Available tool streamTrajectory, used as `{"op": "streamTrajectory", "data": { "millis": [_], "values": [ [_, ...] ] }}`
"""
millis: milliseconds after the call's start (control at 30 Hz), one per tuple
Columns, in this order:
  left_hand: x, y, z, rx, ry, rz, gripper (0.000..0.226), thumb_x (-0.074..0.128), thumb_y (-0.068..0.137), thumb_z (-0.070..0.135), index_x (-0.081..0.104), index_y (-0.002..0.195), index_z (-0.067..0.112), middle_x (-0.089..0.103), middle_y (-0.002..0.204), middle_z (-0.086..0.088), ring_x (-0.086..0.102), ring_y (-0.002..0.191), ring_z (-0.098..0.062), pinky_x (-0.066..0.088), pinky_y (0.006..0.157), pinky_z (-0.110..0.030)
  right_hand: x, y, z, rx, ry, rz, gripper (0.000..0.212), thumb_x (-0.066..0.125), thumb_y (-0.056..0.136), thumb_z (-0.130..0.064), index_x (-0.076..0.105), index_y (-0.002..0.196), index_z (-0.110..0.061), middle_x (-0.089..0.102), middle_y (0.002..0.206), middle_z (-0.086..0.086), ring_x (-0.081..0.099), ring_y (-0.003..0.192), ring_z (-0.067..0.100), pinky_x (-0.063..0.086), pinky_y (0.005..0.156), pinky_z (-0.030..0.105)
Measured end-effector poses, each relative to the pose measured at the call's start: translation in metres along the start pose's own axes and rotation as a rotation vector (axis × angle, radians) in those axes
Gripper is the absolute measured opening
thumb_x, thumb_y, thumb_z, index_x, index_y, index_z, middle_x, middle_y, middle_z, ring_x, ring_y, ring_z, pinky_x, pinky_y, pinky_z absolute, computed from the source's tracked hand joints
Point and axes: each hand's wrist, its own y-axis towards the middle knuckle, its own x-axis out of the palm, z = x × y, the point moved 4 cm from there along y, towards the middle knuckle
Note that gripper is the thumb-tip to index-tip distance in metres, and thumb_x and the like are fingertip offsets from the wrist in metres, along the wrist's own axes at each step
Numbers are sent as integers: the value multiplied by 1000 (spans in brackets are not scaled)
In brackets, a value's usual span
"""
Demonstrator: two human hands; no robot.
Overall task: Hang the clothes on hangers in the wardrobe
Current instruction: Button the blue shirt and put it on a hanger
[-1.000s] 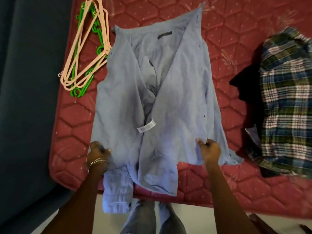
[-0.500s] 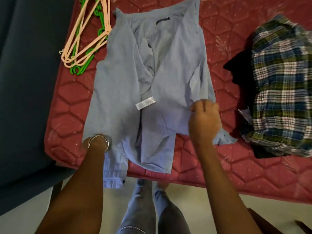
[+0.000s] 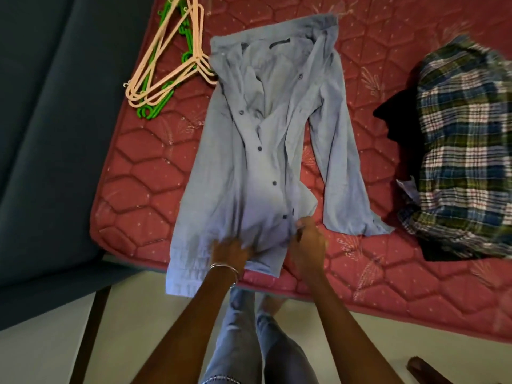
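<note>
Soft, creased blue shirt (image 3: 266, 151) lay buttoned-side up on quilted red mattress (image 3: 346, 259), hem at near edge; half a second before, its inner label showed. Left hand (image 3: 231, 252) gripped bunched hem cloth; right hand (image 3: 307, 242) pinched the button placket. Thin plastic hangers (image 3: 169, 65) lay far left, plaid shirt (image 3: 465, 151) right.
</note>
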Motion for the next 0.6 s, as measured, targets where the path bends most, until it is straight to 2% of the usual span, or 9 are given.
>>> {"op": "streamTrajectory", "data": {
  "millis": [33, 100, 200, 233, 267, 333, 433, 500, 600],
  "values": [
    [7, -4, -1, -78, -22, -29, 14, 79, 55, 29, 73, 66, 34, 65, 64, -4, 65, 63, -31, 54, 64, -51, -4, -1, 8, 59, 64, 19, 27, 63, 69, 6, 56, 89, -11, 62, 72, 13, 60, 74, 37, 46, 69, 44],
    [20, -5, -6, -214, -51, 6, 8, 74, 55, 18, 71, 56, 25, 63, 60, -9, 63, 59, -34, 52, 65, -50, -11, -3, 24, 118, 138, 70, 28, 60, 71, 5, 54, 93, -11, 58, 73, 9, 58, 76, 35, 46, 74, 45],
    [6, -13, -8, -307, 32, 57, 11, 69, 59, 6, 72, 63, 15, 64, 68, -11, 64, 64, -34, 51, 70, -45, -15, -9, 39, 214, 290, 92, 30, 56, 77, 8, 54, 105, -3, 49, 69, -2, 51, 63, 16, 42, 67, 30],
    [2, -13, -6, -300, -35, -4, 12, 68, 67, 8, 72, 75, 16, 66, 77, -11, 66, 72, -35, 52, 74, -44, -15, -11, 40, 235, 340, 88, 30, 54, 79, 8, 54, 107, -2, 47, 69, -5, 47, 61, 8, 40, 63, 24],
    [-1, -9, -5, -263, -144, 22, 12, 64, 77, 12, 70, 85, 17, 66, 86, -12, 66, 80, -36, 53, 76, -42, -13, -13, 41, 246, 385, 82, 27, 53, 82, 7, 54, 107, -3, 46, 68, -6, 45, 60, 4, 39, 59, 19],
    [-11, 3, -2, -208, -508, 151, 19, 53, 85, 17, 69, 93, 12, 64, 94, -16, 64, 86, -35, 52, 77, -39, -5, -15, 43, 258, 475, 60, 13, 53, 89, 1, 59, 95, -8, 47, 64, -8, 43, 56, 2, 38, 59, 23],
    [-32, 24, 16, -251, -1020, 350, 16, 58, 85, 6, 71, 93, 2, 69, 89, -18, 65, 77, -27, 50, 71, -22, 4, -10, 48, 300, 591, 22, 33, 57, 94, -10, 48, 64, -21, 39, 51, -13, 35, 49, 0, 32, 55, 26],
    [-38, 43, 23, -356, -1165, 432, 16, 61, 85, 0, 72, 97, 0, 71, 90, -16, 64, 78, -20, 45, 67, -8, 7, 0, 51, 346, 690, -3, 34, 58, 94, -8, 50, 63, -21, 45, 50, -16, 38, 53, -3, 35, 56, 23],
    [-40, 74, 28, -397, -1190, 350, 16, 65, 84, 3, 72, 98, 0, 72, 91, -16, 65, 81, -22, 51, 76, -18, 8, 21, 57, 416, 797, 19, 22, 62, 92, -7, 63, 73, -17, 59, 67, -7, 53, 68, 5, 46, 67, 24]
  ]
}}
